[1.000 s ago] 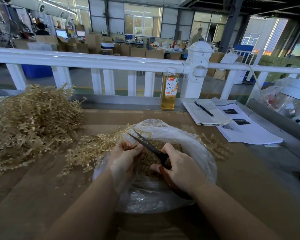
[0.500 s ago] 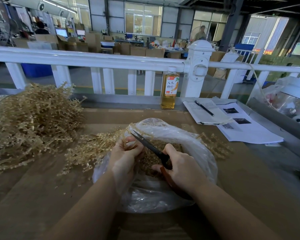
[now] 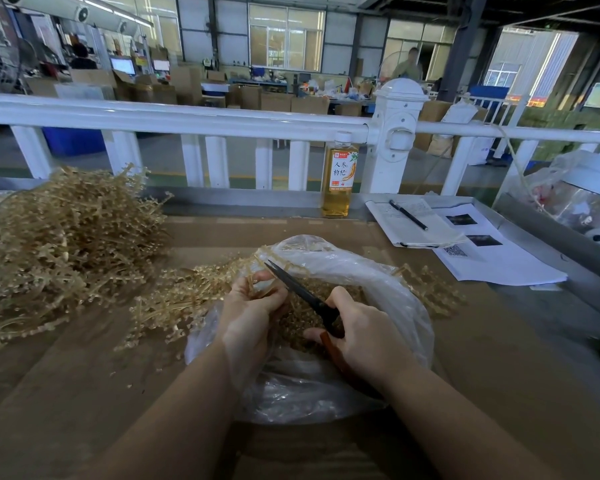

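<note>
Gripping one scissors (image 3: 302,296), two hands (image 3: 252,315) over one bag (image 3: 378,271).

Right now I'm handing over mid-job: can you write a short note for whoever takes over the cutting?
Hands: left hand pinches a golden sprig over the plastic bag; right hand grips the scissors, blade tips at the sprig.
Done: cut bits lie inside the bag.
Left: the small bunch beside the bag and the big pile on the table's left look uncut.
</note>
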Action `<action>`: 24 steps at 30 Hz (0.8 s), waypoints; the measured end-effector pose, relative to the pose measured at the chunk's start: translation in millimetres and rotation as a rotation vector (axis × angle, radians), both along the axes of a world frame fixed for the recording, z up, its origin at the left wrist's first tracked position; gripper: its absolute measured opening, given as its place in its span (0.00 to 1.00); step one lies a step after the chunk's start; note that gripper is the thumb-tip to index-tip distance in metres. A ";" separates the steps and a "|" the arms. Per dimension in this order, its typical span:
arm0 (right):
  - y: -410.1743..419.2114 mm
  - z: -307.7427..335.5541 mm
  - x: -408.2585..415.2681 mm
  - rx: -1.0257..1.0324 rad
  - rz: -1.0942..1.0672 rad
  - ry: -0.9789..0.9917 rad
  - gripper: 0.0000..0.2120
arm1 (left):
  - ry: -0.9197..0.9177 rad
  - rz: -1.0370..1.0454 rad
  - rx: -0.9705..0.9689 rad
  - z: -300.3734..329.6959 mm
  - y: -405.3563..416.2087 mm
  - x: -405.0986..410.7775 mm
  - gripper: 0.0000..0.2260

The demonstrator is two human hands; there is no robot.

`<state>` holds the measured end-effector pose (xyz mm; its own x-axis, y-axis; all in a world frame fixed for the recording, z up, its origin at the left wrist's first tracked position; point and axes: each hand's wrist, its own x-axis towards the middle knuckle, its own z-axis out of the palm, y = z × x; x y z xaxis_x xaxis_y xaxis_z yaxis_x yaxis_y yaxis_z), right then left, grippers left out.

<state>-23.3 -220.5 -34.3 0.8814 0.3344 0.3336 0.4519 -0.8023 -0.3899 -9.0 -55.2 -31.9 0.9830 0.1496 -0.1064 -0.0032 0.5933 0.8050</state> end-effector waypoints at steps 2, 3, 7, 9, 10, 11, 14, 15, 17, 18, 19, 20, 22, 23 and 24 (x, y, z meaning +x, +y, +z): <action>0.5 1.4 -0.3 0.041 -0.016 -0.040 0.17 | -0.007 -0.056 0.006 -1.8 2.2 -0.2 0.14; 1.1 2.5 -0.5 0.059 -0.024 -0.054 0.16 | -0.016 -0.090 0.020 -2.9 2.8 -0.1 0.14; 3.2 4.4 -0.9 0.034 -0.028 -0.043 0.16 | 0.000 -0.134 0.039 -4.9 5.1 3.8 0.11; 2.9 3.7 -1.0 0.016 -0.023 -0.039 0.16 | 0.007 -0.165 0.024 -4.0 6.4 4.5 0.07; 2.7 3.4 -1.2 0.012 -0.022 -0.035 0.16 | 0.021 -0.174 0.007 -3.8 6.9 4.5 0.09; 2.5 3.4 -1.3 0.015 -0.021 -0.032 0.16 | 0.042 -0.164 -0.020 -4.8 6.4 5.6 0.08; 1.4 3.5 -2.0 0.054 -0.025 -0.027 0.17 | 0.081 -0.094 -0.055 -5.2 2.4 5.9 0.05; 1.6 3.8 -2.2 0.069 -0.027 -0.027 0.17 | 0.085 -0.075 -0.052 -4.9 1.6 6.3 0.04; 2.0 4.0 -2.6 0.089 -0.028 -0.023 0.17 | 0.095 -0.052 -0.034 -5.6 2.6 6.8 0.04; 2.5 4.1 -2.9 0.091 -0.025 -0.018 0.17 | 0.104 -0.046 -0.032 -5.7 3.6 6.8 0.06; 2.8 4.2 -3.2 0.088 -0.021 -0.011 0.17 | 0.113 -0.042 -0.035 -5.7 4.9 7.2 0.07; 3.2 4.3 -3.4 0.077 -0.016 -0.002 0.17 | 0.121 -0.041 -0.042 -4.8 5.6 7.0 0.08; 3.3 3.7 -3.9 0.037 -0.008 0.007 0.18 | 0.139 -0.045 -0.071 -4.2 5.6 7.8 0.10; 3.2 3.3 -4.2 0.020 -0.007 0.011 0.19 | 0.145 -0.045 -0.085 -3.5 5.5 8.1 0.11; 3.2 2.9 -4.7 0.013 -0.008 0.016 0.20 | 0.149 -0.043 -0.095 -2.6 5.3 7.9 0.12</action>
<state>-28.0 -217.3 -31.4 0.8894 0.3233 0.3232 0.4391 -0.8007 -0.4075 -1.1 -49.8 -34.5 0.9605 0.0901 -0.2634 0.1392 0.6638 0.7349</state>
